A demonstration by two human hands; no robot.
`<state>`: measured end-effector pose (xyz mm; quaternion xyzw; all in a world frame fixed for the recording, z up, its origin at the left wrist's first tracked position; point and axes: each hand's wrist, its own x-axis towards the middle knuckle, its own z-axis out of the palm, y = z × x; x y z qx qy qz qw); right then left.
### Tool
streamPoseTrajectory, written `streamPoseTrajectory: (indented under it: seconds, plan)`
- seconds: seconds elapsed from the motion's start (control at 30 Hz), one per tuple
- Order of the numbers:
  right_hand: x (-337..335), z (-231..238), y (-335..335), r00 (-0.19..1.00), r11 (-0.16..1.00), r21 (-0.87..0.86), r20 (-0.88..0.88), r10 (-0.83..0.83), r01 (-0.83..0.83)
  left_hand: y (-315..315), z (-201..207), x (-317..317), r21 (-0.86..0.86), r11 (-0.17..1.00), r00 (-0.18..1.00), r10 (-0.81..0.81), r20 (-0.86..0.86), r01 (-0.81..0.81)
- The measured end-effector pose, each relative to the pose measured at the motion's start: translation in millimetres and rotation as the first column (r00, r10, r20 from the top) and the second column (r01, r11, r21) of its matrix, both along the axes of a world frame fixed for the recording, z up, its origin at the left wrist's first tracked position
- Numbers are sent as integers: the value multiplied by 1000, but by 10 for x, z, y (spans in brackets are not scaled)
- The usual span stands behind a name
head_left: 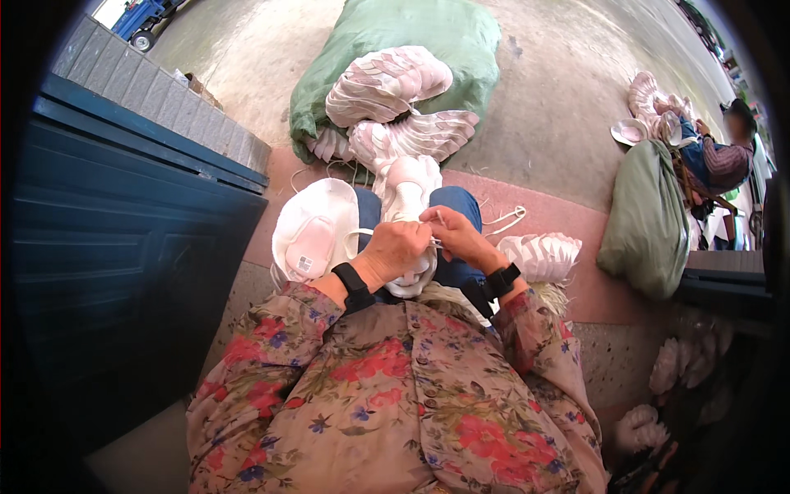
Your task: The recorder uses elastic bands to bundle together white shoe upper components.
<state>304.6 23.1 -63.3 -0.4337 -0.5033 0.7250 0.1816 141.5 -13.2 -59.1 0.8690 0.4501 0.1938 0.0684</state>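
Note:
Across my lap lies a white and pale pink shoe upper (409, 185), its toe pointing away from me. Over it, my left hand (397, 249) and my right hand (457, 237) meet with fingers bent in a pinch. Both hold thin white shoelace, of which only short bits show between the fingertips. One more piece of white lace (512, 216) trails out to the right of my knee. At my left knee rests a white upper (288, 216) with a pink padded piece and a small printed label inside.
Stacks of nested pink-white uppers (391, 82) sit on a big green sack (403, 25) ahead. Another stack (539, 257) lies right of my knee. A dark blue door (132, 247) stands at left. Far right, a seated person (728, 156) is beside a green sack (648, 218).

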Motion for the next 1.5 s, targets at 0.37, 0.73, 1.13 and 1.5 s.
streamPoseTrajectory:
  seconds: [0.37,0.73,1.13,1.5]
  plan:
    - [-82,-69,58,991,991,-118,-121,56,-70,8,115,-162,-184,982,994,55,96,-37]
    - [-42,-23,161,974,973,60,56,220,-223,-47,82,-164,126,950,957,-289,15,285]
    - [72,-101,10,976,972,-211,-213,52,-98,153,406,-477,-500,852,859,365,358,-153]
    - [-261,-82,-240,862,543,831,359,-358,-120,155,2173,-2024,-642,758,297,642,706,-114]
